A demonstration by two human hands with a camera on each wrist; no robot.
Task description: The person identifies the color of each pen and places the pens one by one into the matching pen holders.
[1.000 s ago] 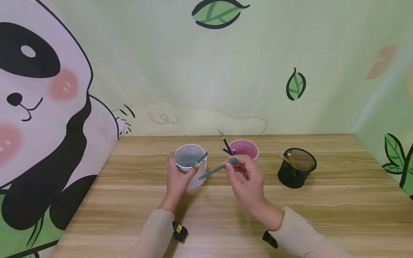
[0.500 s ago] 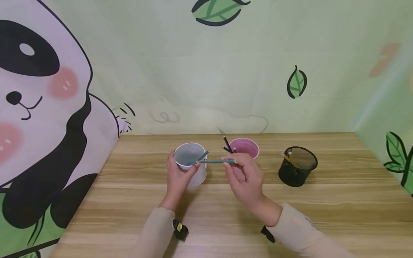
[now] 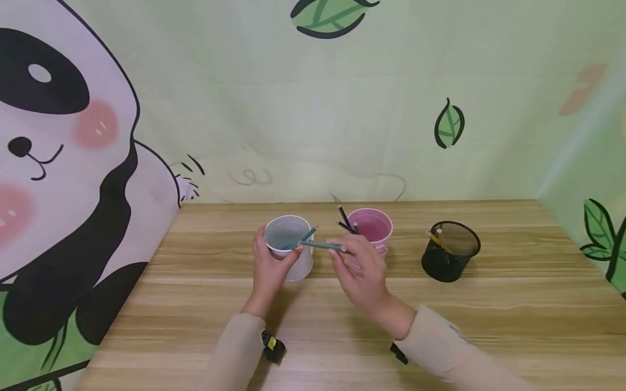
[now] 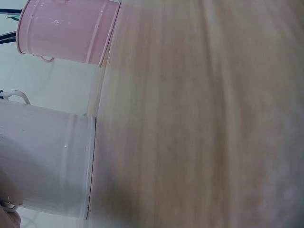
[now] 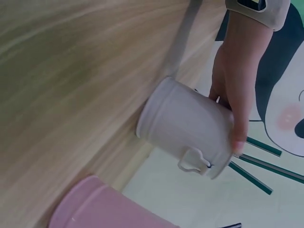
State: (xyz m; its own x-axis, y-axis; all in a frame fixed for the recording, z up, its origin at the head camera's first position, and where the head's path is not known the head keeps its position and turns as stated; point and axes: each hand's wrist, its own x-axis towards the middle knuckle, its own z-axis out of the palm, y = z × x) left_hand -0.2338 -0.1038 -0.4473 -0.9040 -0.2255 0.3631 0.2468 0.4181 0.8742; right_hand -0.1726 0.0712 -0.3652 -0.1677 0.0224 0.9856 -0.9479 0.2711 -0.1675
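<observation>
My left hand [image 3: 271, 269] grips a small white bucket [image 3: 300, 270] from its left side, thumb at the near rim. At least one teal pencil [image 3: 308, 235] leans inside it; in the right wrist view two pencil ends [image 5: 251, 178] stick out past the rim. My right hand [image 3: 364, 277] pinches another teal pencil [image 3: 323, 245] by its right end, to the right of the white bucket. That pencil lies nearly level, its left end at the rim beside my left thumb. Whether it touches the rim or thumb, I cannot tell.
A pink bucket [image 3: 383, 239] with several dark pencils [image 3: 344, 216] stands behind my right hand, partly covered by it. Farther right is a black mesh pencil cup [image 3: 442, 267] with yellow pencils [image 3: 440, 243]. The wooden table [image 3: 518, 304] meets a printed cloth backdrop [image 3: 313, 119].
The held pencil's left end has risen from in front of the white bucket to its rim. My right hand has shifted left, uncovering more of the pink bucket. My left hand stays put.
</observation>
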